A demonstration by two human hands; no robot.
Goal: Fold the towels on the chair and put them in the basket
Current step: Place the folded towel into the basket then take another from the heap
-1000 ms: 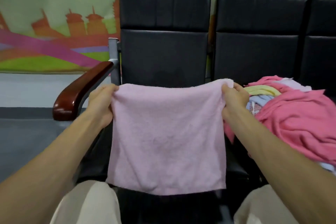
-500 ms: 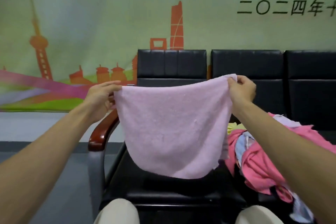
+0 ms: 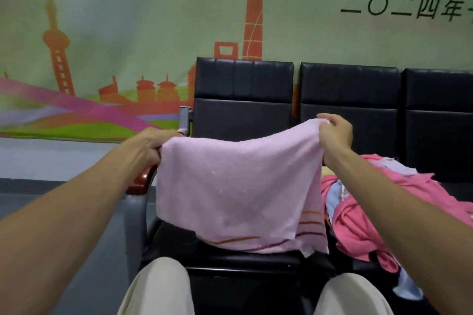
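Head view: left hand (image 3: 153, 146) and right hand (image 3: 334, 132) each grip a top corner of the pale pink terry towel (image 3: 238, 186), stretched crosswise between them, hem resting on the black padded chair (image 3: 243, 115).

both bare arms reach straight out ahead, held well apart. the left hand (image 3: 153, 146) sits lower, knuckles up, fingers curled over one top corner of the pink towel (image 3: 238, 186). the right hand (image 3: 334, 133) is a little higher, pinching the other corner.
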